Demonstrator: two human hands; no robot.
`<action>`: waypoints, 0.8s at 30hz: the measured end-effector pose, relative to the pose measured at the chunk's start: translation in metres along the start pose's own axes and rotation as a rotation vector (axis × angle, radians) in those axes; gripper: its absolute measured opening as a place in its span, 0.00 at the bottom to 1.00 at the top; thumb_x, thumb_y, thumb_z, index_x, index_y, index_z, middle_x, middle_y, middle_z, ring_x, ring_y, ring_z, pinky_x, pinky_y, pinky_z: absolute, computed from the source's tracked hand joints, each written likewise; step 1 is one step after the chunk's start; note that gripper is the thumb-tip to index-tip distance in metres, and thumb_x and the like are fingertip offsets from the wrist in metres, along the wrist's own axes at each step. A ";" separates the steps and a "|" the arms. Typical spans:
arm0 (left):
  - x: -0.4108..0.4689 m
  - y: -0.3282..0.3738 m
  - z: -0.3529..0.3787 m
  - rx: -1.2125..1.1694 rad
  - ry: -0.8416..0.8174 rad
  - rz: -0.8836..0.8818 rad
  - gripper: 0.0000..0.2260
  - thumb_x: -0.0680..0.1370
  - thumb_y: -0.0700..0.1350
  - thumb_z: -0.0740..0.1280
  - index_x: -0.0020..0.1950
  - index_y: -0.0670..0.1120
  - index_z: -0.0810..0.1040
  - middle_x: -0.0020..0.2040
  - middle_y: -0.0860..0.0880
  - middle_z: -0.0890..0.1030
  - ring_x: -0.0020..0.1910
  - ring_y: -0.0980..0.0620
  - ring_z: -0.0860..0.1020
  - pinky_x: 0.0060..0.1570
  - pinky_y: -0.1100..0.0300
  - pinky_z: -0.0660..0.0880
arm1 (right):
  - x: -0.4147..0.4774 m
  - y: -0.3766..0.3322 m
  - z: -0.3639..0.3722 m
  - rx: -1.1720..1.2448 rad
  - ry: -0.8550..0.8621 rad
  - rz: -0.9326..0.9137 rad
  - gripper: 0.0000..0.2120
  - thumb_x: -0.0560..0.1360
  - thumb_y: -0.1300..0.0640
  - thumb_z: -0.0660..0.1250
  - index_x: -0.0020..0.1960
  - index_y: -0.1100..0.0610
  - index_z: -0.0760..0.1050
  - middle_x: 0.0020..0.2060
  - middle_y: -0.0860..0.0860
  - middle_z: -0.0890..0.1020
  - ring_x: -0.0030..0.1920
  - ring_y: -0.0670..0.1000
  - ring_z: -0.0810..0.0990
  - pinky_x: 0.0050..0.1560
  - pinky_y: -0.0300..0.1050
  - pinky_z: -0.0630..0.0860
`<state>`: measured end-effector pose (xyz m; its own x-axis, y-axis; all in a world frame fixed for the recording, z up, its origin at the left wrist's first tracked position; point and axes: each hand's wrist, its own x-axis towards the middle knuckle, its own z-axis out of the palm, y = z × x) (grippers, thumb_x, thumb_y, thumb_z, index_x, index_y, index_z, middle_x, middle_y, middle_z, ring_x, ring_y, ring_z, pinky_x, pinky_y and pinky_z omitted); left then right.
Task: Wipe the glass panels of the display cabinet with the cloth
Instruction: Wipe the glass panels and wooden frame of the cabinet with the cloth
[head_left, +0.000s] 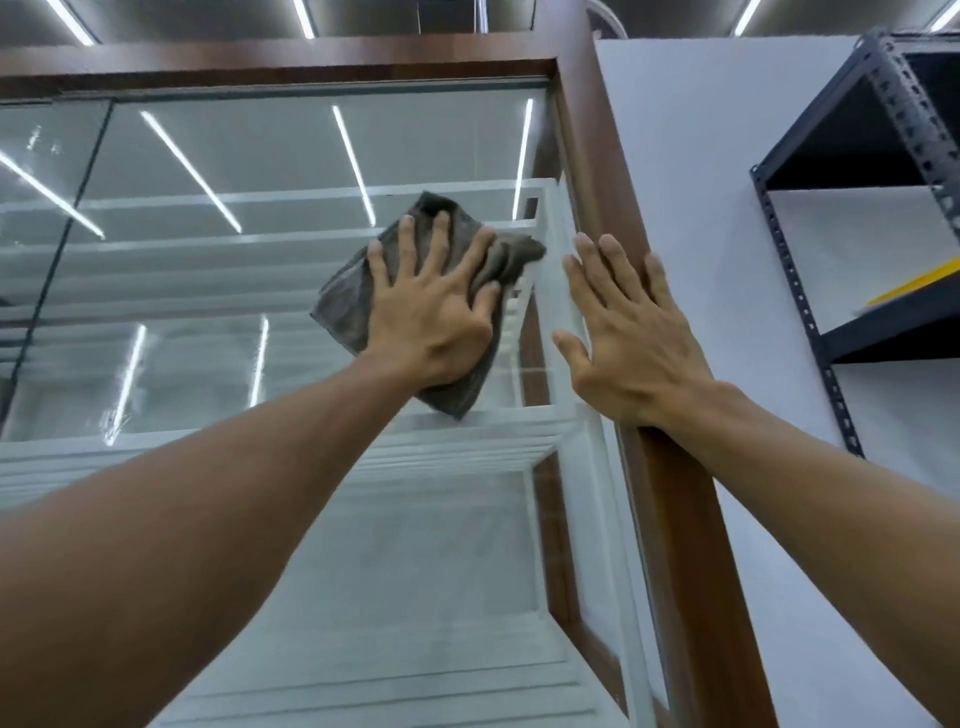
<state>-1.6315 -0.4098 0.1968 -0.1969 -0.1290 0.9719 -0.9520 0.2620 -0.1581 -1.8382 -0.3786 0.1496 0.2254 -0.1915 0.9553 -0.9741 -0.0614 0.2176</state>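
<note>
On glass (249, 156): one cloth (343, 304) under flat left hand (431, 319); right hand (631, 340) flat beside.

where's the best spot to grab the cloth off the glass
Probably the bunched fold at the upper right of the cloth, pinched from the right. It rises in ridges off the glass panel, while the rest lies pressed flat under the left hand.

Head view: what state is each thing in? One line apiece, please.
left hand: open, fingers spread, pressing the cloth to the glass panel.
cloth: bunched, flat against the glass panel.
right hand: open, flat on the wooden frame.
glass panel: mirrors ceiling lights; smears at lower left.
metal rack: upright, yellow item on one shelf.
</note>
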 end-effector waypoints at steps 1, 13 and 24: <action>0.011 0.011 0.000 -0.024 -0.001 -0.074 0.28 0.85 0.61 0.46 0.85 0.60 0.42 0.86 0.46 0.40 0.83 0.37 0.36 0.77 0.32 0.33 | -0.002 0.003 0.001 0.045 0.017 0.003 0.37 0.80 0.41 0.43 0.83 0.54 0.35 0.83 0.51 0.35 0.82 0.50 0.32 0.82 0.56 0.34; 0.009 0.078 0.016 -0.059 -0.062 0.229 0.30 0.86 0.60 0.46 0.84 0.57 0.34 0.85 0.44 0.37 0.82 0.36 0.33 0.75 0.29 0.30 | -0.006 0.009 0.003 0.354 0.164 0.173 0.30 0.86 0.56 0.50 0.84 0.55 0.43 0.84 0.51 0.46 0.83 0.48 0.41 0.83 0.52 0.41; 0.002 0.067 0.016 -0.024 -0.029 0.197 0.28 0.86 0.61 0.45 0.85 0.58 0.41 0.86 0.48 0.41 0.83 0.41 0.35 0.78 0.33 0.32 | -0.002 -0.002 0.002 0.222 0.112 0.238 0.31 0.84 0.52 0.46 0.84 0.59 0.43 0.84 0.55 0.44 0.83 0.52 0.39 0.82 0.58 0.37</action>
<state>-1.6997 -0.4081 0.1856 -0.3857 -0.1008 0.9171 -0.8887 0.3077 -0.3399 -1.8365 -0.3803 0.1471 -0.0232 -0.1183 0.9927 -0.9690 -0.2416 -0.0514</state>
